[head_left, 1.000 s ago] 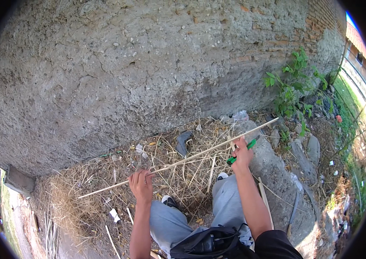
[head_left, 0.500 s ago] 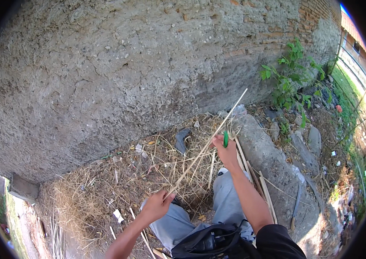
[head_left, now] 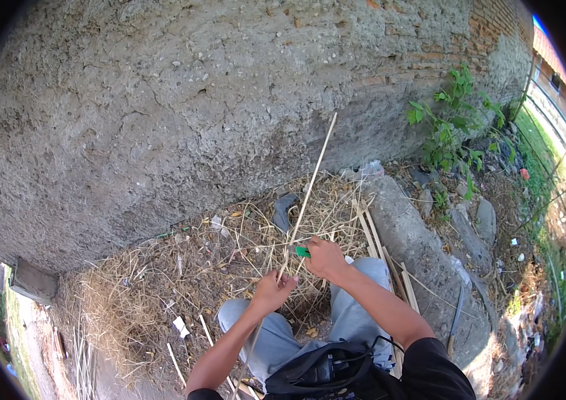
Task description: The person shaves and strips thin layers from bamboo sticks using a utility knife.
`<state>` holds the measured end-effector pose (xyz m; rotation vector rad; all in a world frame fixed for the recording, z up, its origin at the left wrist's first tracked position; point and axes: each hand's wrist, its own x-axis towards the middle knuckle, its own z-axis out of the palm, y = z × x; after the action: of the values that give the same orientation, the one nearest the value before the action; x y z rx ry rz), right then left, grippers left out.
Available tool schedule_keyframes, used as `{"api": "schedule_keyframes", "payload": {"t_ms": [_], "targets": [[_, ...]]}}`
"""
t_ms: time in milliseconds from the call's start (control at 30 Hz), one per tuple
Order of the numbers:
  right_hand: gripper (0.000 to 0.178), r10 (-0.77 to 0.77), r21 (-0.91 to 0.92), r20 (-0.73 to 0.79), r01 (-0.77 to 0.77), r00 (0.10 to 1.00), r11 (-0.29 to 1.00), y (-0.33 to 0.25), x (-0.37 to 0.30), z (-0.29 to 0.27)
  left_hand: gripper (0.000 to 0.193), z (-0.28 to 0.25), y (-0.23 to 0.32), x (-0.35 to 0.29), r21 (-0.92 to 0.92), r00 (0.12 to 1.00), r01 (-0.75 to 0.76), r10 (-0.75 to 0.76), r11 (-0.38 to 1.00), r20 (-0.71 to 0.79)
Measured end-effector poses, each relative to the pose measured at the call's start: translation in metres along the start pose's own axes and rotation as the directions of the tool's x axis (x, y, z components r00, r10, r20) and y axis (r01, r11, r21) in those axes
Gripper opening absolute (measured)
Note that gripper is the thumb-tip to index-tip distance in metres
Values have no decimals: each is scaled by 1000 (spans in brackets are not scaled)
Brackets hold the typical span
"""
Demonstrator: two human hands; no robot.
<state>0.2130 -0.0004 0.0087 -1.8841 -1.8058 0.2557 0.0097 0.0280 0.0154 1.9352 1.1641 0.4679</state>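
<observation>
Your long, thin, pale wooden strip (head_left: 315,175) slants up from your lap, its far end standing off in front of the rough grey plastered wall (head_left: 163,133). Pointing it away from you between your knees seems to leave its length free and bring its middle within easy reach. Your left hand (head_left: 273,293) is closed around it low down, apparently to steady it; the strip seems to run on below that hand, across the left leg of your light grey trousers (head_left: 276,340).

Your right hand (head_left: 326,259) is closed on a small tool with a bright green handle (head_left: 303,252), its fingers curled over the grip. The tool's leftward end lies at the strip, just above your left hand, likely so that the wood is supported near it; whether an edge touches, you cannot tell from here.

Both forearms angle inward from the lower edge, the left rising to the right, the right reaching up and left, so your hands sit close together but apart. Beneath them is a litter of dry, straw-coloured slivers (head_left: 129,313); more pale strips (head_left: 409,287) lie by the grey concrete block (head_left: 406,227) on your right.
</observation>
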Motion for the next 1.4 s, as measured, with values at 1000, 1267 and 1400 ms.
{"api": "schedule_keyframes", "payload": {"t_ms": [1000,1267,1400], "targets": [[20,149,-210,91,-127,985,969,-16,28,42,31,2,5,-20,350,999,32,-25,936,-24],[22,205,-193,79,-187,976,963,-14,29,35,34,-1,16,-16,362,996,66,-81,930,27],[21,226,-167,46,-216,973,962,-12,31,34,35,1,23,-19,356,997,58,-71,933,24]]}}
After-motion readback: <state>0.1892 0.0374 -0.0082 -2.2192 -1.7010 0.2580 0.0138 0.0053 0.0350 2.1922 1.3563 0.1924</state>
